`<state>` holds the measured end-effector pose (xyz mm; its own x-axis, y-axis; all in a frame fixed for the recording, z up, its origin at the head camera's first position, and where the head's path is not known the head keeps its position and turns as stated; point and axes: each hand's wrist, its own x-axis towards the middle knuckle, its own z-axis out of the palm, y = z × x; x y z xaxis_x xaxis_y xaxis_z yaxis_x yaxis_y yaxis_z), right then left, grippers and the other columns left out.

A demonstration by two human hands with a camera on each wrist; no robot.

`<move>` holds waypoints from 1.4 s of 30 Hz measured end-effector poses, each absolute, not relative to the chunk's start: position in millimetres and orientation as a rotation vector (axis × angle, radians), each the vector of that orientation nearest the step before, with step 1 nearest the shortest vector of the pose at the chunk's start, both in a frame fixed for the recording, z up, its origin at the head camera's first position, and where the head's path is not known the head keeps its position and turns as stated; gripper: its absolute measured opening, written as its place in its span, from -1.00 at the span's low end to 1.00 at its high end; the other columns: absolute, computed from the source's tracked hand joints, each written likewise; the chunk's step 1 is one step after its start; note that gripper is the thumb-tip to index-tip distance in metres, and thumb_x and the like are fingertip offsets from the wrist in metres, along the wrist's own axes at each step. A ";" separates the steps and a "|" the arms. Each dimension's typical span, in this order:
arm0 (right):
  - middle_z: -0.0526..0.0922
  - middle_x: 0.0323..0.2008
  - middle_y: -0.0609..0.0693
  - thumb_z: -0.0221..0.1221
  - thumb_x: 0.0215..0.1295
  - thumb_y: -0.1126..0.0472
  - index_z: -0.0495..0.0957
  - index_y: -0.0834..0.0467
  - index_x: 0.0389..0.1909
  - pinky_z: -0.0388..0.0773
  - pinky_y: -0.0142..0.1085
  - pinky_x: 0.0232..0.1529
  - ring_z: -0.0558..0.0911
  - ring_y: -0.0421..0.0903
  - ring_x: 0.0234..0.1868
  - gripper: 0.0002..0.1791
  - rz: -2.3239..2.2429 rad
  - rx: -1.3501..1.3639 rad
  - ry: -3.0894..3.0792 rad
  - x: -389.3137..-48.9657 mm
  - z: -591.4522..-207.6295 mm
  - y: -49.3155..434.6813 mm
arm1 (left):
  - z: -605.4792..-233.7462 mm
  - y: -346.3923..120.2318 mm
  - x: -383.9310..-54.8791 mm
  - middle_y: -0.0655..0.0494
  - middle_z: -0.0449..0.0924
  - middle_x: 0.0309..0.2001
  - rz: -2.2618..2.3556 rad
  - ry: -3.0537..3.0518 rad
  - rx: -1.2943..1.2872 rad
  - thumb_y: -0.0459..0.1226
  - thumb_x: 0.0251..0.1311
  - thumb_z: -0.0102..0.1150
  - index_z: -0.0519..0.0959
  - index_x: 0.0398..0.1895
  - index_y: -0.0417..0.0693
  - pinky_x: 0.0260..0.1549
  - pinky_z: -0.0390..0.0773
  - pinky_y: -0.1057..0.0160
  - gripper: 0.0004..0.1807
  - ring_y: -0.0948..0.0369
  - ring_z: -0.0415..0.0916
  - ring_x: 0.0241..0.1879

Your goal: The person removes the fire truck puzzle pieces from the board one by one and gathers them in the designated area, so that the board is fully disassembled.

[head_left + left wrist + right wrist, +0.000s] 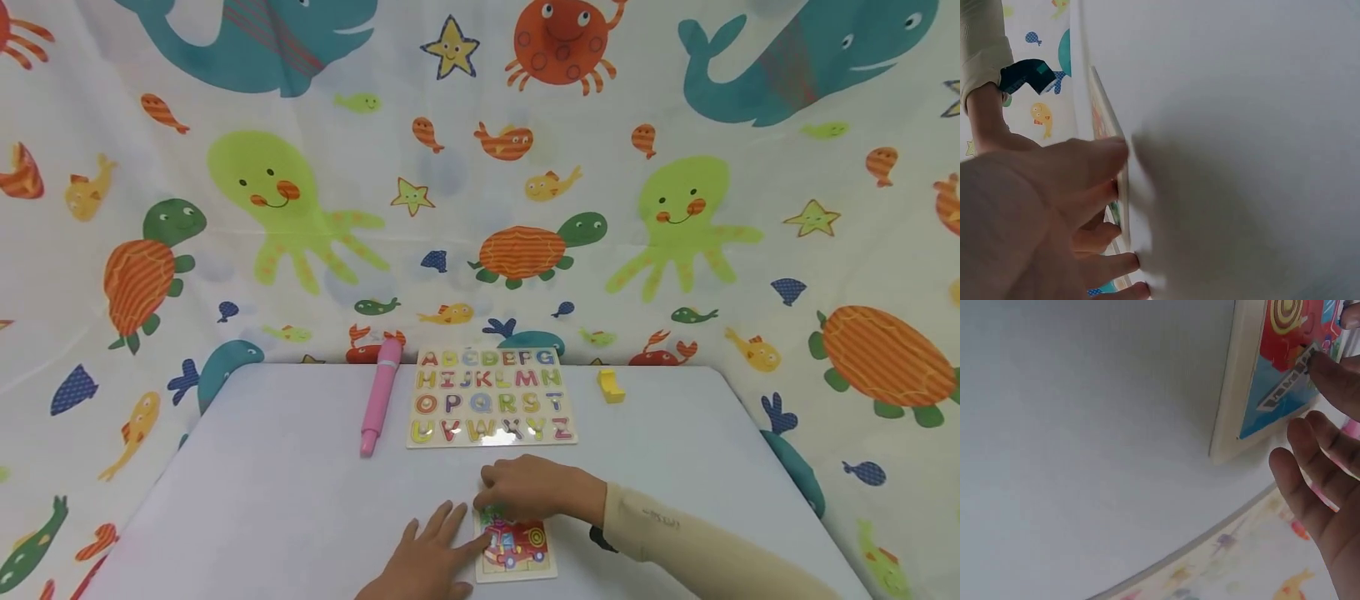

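A small wooden-framed picture puzzle [517,562] with a red vehicle lies flat near the front of the table. My left hand [431,557] is spread at its left side, the index finger reaching over the picture and the other fingers on the tabletop. Over the puzzle's far end is my right hand [525,489], covering that part in the head view. In the right wrist view, the right thumb [1335,384] rests on the puzzle [1282,381] at the end of a grey ladder shape, with several fingers beyond the frame. The right index fingertip is hidden behind the thumb.
Behind the hands lies an alphabet board [491,400] with coloured letters. A pink pen-shaped tube [381,398] is to its left, a small yellow block [611,387] to its right. A curtain [450,183] printed with sea animals hangs along the table's far edge.
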<state>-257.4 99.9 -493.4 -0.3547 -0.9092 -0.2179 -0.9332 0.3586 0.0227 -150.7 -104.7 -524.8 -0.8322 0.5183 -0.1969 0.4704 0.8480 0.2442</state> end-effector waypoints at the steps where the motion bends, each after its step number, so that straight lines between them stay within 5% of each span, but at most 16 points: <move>1: 0.58 -0.08 -0.25 0.45 0.22 0.04 0.64 -0.31 0.17 0.48 -0.58 -0.27 0.52 -0.37 -0.21 -0.52 0.253 -1.681 2.446 -257.0 -491.6 98.3 | -524.6 -104.9 -150.5 -0.06 0.30 0.48 0.268 2.763 0.752 0.14 0.19 0.33 0.49 0.40 0.43 0.17 0.39 -0.41 -0.35 -0.16 0.22 0.47; 11: 0.57 -0.06 -0.21 0.51 0.14 0.04 0.52 -0.44 0.26 0.48 -0.52 -0.41 0.47 -0.33 -0.39 -0.33 0.464 -1.667 2.433 -255.9 -489.3 82.1 | -520.8 -104.3 -150.4 -0.01 0.26 0.52 0.290 2.715 0.710 0.15 0.18 0.34 0.47 0.42 0.42 0.20 0.33 -0.45 -0.31 -0.16 0.15 0.50; 20: 0.51 -0.25 -0.32 0.39 0.27 0.17 0.61 -0.16 -0.03 0.48 -0.52 -0.25 0.44 -0.37 -0.35 -0.70 -0.135 -1.411 2.400 -259.9 -500.5 96.0 | -523.9 -101.6 -152.1 0.00 0.25 0.52 0.297 2.709 0.705 0.11 0.16 0.39 0.47 0.42 0.45 0.20 0.33 -0.45 -0.30 -0.14 0.15 0.50; 25: 0.48 -0.29 -0.31 0.41 0.24 0.20 0.55 -0.11 -0.10 0.50 -0.48 -0.12 0.45 -0.37 -0.26 -0.70 -0.448 -1.182 2.400 -261.1 -514.3 99.5 | -524.8 -102.8 -152.8 -0.02 0.26 0.51 0.306 2.712 0.699 0.09 0.14 0.41 0.48 0.41 0.44 0.20 0.33 -0.45 -0.30 -0.13 0.16 0.49; 35: 0.57 -0.40 -0.25 0.32 0.33 0.24 0.70 0.07 -0.27 0.51 -0.41 -0.21 0.49 -0.32 -0.33 -0.99 -1.025 -0.979 2.266 -268.2 -503.2 132.6 | -525.6 -101.8 -153.0 -0.05 0.29 0.49 0.306 2.703 0.696 0.07 0.11 0.44 0.48 0.41 0.45 0.21 0.33 -0.45 -0.28 -0.15 0.17 0.48; 42: 0.46 -0.54 -0.18 0.34 0.28 0.33 0.60 0.06 -0.44 0.37 -0.43 -0.45 0.43 -0.28 -0.47 -0.84 -0.867 -0.829 2.349 -288.8 -489.0 187.8 | -523.6 -103.3 -153.0 -0.09 0.28 0.49 0.358 2.684 0.670 0.01 0.13 0.45 0.48 0.41 0.41 0.24 0.27 -0.47 -0.29 -0.18 0.14 0.49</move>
